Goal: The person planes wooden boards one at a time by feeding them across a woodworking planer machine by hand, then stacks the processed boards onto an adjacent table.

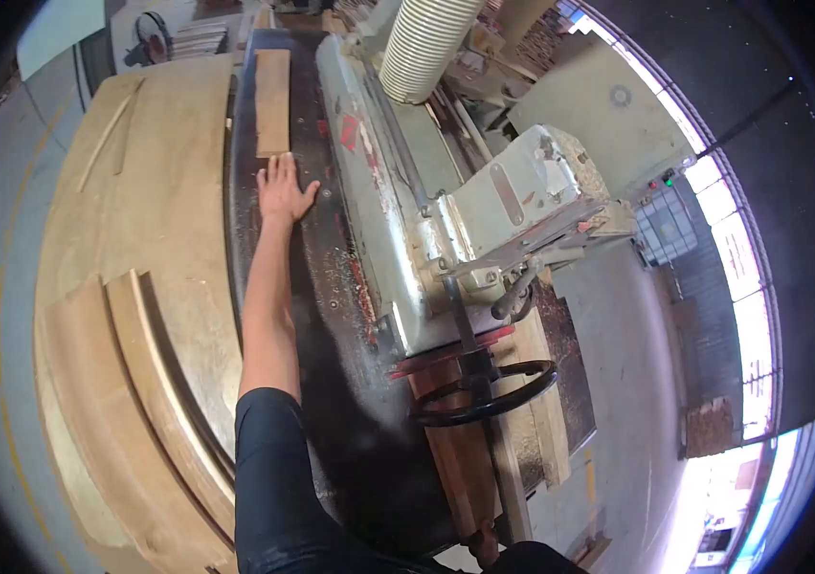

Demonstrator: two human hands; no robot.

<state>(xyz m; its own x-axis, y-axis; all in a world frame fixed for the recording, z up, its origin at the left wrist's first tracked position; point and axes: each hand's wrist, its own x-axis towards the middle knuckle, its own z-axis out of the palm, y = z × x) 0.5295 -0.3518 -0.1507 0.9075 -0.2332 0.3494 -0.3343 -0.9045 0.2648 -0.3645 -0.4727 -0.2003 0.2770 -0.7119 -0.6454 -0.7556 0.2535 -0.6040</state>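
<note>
My left hand (pixel 285 196) lies palm down on the dark metal machine bed (pixel 316 277), fingers spread. Its fingertips meet the near end of a flat wooden board (pixel 273 100), which lies lengthwise on the bed beside the machine's long guard. Low in the view, my right hand (pixel 486 545) is partly hidden by my body and sleeve. It appears closed around the lower end of a reddish-brown wooden board (pixel 457 469), below a black handwheel (pixel 484 394).
Curved wooden pieces (pixel 125 411) and thin strips (pixel 111 134) lie on a plywood sheet (pixel 168 163) at left. The grey machine housing (pixel 513 196) and a ribbed hose (pixel 431 43) rise on the right. Sawdust and chips are scattered along the guard.
</note>
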